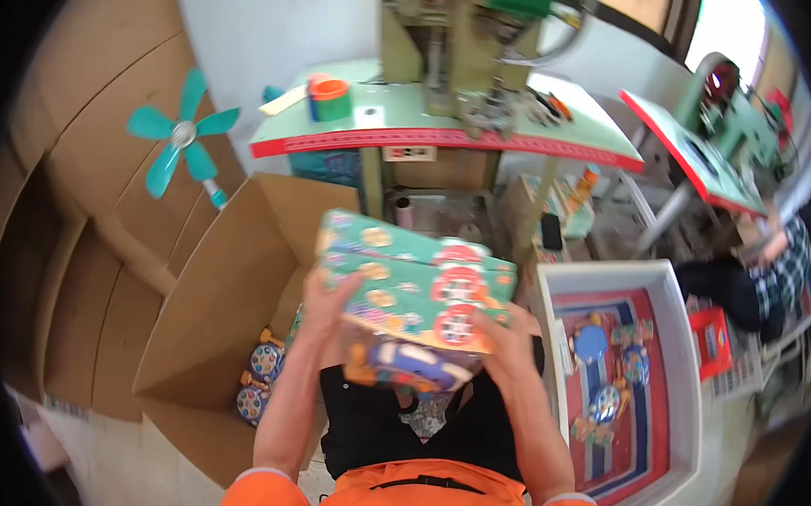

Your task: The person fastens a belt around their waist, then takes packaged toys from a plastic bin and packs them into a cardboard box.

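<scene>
Between both hands, above my lap, is a bundle of green printed toy packages point(400, 271). Their fronts repeat red wheel-like circles and small coloured pictures, and motion blurs them a little. On the near side a blue and orange toy or picture point(419, 367) shows; which it is I cannot tell. My left hand point(331, 299) presses the left side, thumb on top. The right side is gripped by my right hand point(507, 343); its underside fingers are hidden. Left of my legs, an open cardboard box point(212, 335) has round blue toys with colourful dots point(260, 373) inside.
A white bin point(685, 383) at right holds several blue toys point(607, 402). Ahead stands a green-topped workbench point(393, 117) with a press machine point(441, 56) and tape rolls point(329, 98). A teal fan point(184, 135) is at left. A person point(781, 260) sits at far right.
</scene>
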Demonstrator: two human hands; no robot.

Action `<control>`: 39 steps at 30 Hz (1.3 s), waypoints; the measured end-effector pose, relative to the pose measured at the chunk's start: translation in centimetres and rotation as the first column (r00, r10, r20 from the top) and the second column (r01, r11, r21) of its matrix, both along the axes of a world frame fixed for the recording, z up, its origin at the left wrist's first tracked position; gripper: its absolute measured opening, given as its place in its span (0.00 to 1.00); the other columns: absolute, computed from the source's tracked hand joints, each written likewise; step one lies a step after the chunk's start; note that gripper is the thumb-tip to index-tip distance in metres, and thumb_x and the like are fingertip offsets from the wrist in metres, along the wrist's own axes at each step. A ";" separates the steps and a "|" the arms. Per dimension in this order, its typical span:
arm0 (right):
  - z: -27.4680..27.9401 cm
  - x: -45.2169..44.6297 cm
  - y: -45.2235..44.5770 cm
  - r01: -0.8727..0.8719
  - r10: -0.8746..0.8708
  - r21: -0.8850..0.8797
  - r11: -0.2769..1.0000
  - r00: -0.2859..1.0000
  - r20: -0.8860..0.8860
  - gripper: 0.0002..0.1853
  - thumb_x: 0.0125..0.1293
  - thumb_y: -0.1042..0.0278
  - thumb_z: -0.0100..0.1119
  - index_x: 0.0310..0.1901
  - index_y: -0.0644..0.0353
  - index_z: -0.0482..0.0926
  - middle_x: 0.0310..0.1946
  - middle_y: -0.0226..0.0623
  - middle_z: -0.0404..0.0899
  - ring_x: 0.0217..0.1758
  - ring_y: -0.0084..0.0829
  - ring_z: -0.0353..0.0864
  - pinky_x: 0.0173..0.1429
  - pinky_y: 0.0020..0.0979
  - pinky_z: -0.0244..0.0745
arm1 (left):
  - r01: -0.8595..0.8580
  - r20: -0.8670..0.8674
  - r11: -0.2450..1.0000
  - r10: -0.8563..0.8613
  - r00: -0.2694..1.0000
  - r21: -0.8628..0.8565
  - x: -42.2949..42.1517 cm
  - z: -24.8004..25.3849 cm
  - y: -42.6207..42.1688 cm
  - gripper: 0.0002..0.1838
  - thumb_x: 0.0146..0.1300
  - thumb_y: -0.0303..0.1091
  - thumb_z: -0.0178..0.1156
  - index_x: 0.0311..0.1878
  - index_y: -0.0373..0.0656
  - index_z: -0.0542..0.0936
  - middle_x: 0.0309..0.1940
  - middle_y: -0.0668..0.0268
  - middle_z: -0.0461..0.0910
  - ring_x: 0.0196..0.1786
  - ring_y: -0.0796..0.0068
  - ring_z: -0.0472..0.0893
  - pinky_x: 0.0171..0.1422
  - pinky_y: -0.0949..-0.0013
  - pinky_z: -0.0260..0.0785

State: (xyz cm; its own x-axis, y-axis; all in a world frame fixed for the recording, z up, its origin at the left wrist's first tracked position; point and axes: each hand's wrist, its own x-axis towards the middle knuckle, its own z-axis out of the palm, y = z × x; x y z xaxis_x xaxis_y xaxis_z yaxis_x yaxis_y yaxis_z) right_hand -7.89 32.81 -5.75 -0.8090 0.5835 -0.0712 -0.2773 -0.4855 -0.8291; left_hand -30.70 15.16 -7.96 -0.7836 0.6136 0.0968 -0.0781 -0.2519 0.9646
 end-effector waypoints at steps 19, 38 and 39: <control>4.8 -0.8 2.6 0.269 -0.233 0.271 0.924 0.960 -0.157 0.33 0.61 0.86 0.68 0.69 0.63 0.69 0.53 0.41 0.83 0.50 0.30 0.86 0.54 0.32 0.86 | -0.107 -0.050 0.951 0.126 0.991 0.291 6.3 8.9 2.8 0.33 0.65 0.19 0.67 0.72 0.40 0.68 0.59 0.60 0.79 0.58 0.71 0.82 0.60 0.66 0.79; 15.6 -5.9 20.5 0.250 -0.223 0.409 0.877 0.968 -0.114 0.39 0.59 0.88 0.67 0.73 0.63 0.67 0.56 0.49 0.82 0.48 0.36 0.88 0.50 0.38 0.89 | 0.074 -0.229 0.972 -0.022 0.973 0.222 -3.4 15.4 21.1 0.39 0.66 0.17 0.64 0.79 0.44 0.62 0.63 0.59 0.77 0.57 0.74 0.82 0.58 0.70 0.79; 15.7 -6.3 20.9 0.247 -0.222 0.402 0.882 0.969 -0.108 0.39 0.59 0.88 0.67 0.73 0.63 0.67 0.56 0.49 0.82 0.48 0.37 0.89 0.50 0.38 0.89 | 0.081 -0.225 0.974 -0.033 0.974 0.210 -3.8 15.4 21.4 0.39 0.66 0.17 0.64 0.79 0.44 0.61 0.63 0.58 0.78 0.57 0.74 0.82 0.57 0.70 0.80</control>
